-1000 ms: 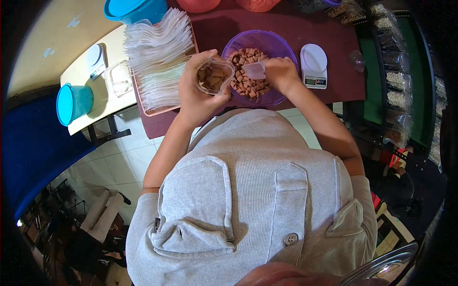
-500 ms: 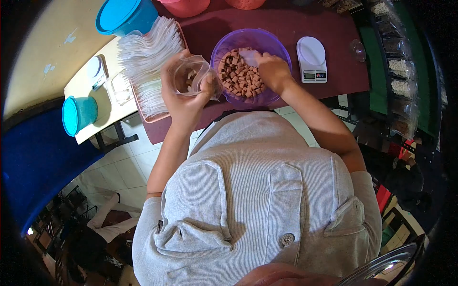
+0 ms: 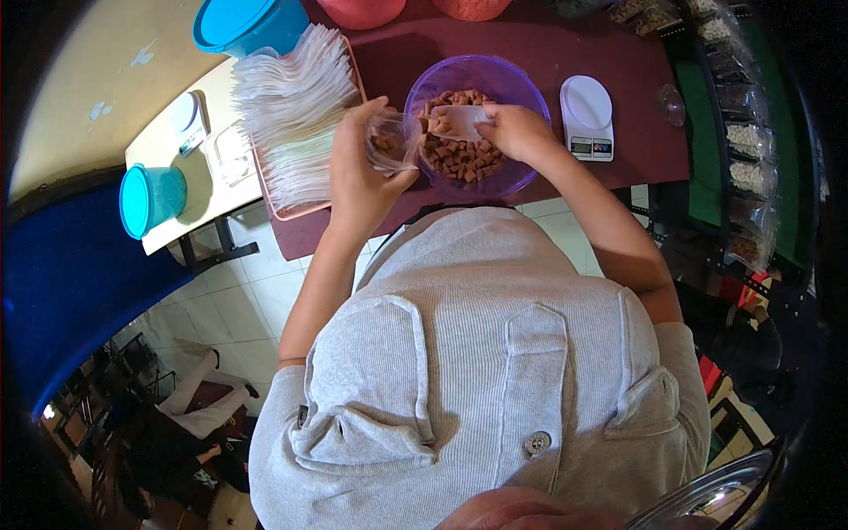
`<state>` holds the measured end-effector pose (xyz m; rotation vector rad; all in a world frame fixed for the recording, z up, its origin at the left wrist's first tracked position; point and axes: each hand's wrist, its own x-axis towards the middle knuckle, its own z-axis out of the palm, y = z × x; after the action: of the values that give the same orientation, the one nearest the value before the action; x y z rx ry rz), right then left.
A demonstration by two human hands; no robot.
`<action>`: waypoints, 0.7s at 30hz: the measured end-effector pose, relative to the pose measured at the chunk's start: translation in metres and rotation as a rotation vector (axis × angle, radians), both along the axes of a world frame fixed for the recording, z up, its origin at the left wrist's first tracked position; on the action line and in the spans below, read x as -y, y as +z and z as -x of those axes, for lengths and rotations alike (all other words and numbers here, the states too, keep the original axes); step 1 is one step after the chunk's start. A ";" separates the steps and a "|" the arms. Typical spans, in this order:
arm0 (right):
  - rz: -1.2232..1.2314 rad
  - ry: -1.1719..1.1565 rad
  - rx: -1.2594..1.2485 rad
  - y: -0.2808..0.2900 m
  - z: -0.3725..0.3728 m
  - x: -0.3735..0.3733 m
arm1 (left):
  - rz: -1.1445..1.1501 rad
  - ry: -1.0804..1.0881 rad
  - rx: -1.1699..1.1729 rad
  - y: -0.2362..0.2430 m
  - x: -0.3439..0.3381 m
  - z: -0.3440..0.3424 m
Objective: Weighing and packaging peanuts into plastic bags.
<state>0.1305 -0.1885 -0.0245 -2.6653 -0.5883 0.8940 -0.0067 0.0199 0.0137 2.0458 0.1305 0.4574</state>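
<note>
Both hands are busy above the near half of a dark red table (image 3: 389,66): the left hand (image 3: 358,155) is curled around a clear plastic bag (image 3: 390,148), and the right hand (image 3: 519,132) grips the handle of a clear scoop (image 3: 458,121). Some brown pieces lie in the bag, and a few more sit in the scoop. Scoop and bag lie almost level with each other, left and right. The scoop's long axis runs sideways, handle to the right, front end pointing left at the bag's mouth and just beside its rim (whether the two touch, I cannot tell). Only that soft, loose rim seems to come between them.

Under the scoop stands a purple bowl (image 3: 535,99) holding many brown pieces (image 3: 466,162); it is nearer the right hand, with its left side close to the bag.

Just left of the left hand, a tall stack of flat bags (image 3: 296,110) fills a pink tray (image 3: 284,215), crowding that side. To the right of the bowl, apart from the right hand, is a white scale (image 3: 586,104). On the far side are a blue tub (image 3: 253,31) to the left and two red tubs (image 3: 362,11), nearer the middle, all beyond the bowl and away from both hands.
</note>
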 end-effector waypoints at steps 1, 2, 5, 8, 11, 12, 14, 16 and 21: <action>0.036 0.012 0.079 0.015 0.000 0.001 | -0.073 -0.013 -0.025 -0.002 0.001 -0.001; 0.072 0.024 0.157 0.023 -0.001 0.003 | -0.145 -0.026 -0.049 -0.005 0.001 -0.002; 0.045 0.032 0.305 0.045 -0.005 0.015 | -0.209 -0.065 -0.102 -0.006 0.002 -0.007; -0.009 0.014 0.399 0.088 0.000 0.016 | -0.271 -0.080 -0.152 -0.007 0.005 -0.010; -0.059 0.053 0.466 0.126 0.011 0.007 | -0.285 -0.102 -0.154 -0.006 0.010 -0.012; -0.057 0.050 0.468 0.130 0.015 0.003 | -0.283 -0.122 -0.139 -0.007 0.010 -0.014; -0.010 0.146 0.620 0.137 0.020 -0.003 | -0.268 -0.134 -0.131 -0.006 0.012 -0.016; -0.031 0.148 0.622 0.138 0.020 -0.003 | -0.255 -0.138 -0.124 -0.005 0.012 -0.018; -0.081 0.125 0.573 0.139 0.023 -0.001 | -0.203 -0.119 -0.090 -0.001 0.013 -0.021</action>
<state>0.1074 -0.1873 0.1144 -2.8228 -0.8956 0.1057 0.0139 0.0067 0.0130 2.2603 0.0160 0.3147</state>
